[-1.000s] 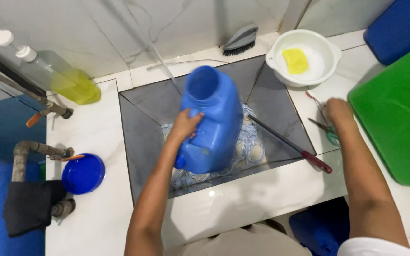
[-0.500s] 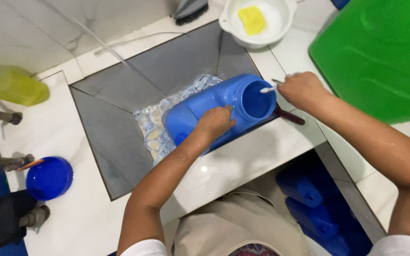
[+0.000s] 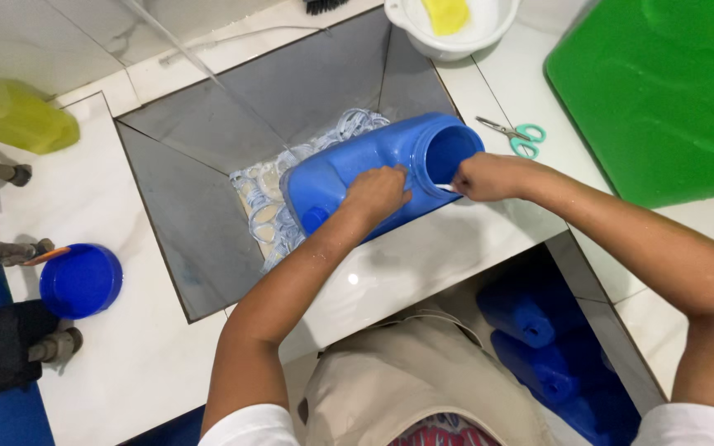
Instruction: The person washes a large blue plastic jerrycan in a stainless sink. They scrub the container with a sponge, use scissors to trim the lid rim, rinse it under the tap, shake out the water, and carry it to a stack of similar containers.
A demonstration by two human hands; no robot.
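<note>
A big blue plastic jug lies on its side across the front rim of the grey sink, its wide mouth facing right. My left hand presses down on the jug's side near the neck. My right hand is closed on a thin white-handled tool whose tip touches the rim of the jug's mouth. Water and a heap of clear plastic rings lie in the sink under the jug.
Green-handled scissors lie on the white counter right of the jug. A white bowl with a yellow sponge sits behind. A large green container is at right, a blue lid and a yellow bottle at left.
The jug went from upright in the sink to lying on its side with the mouth to the right. My right hand left the counter and came to the jug's mouth with the thin tool.
</note>
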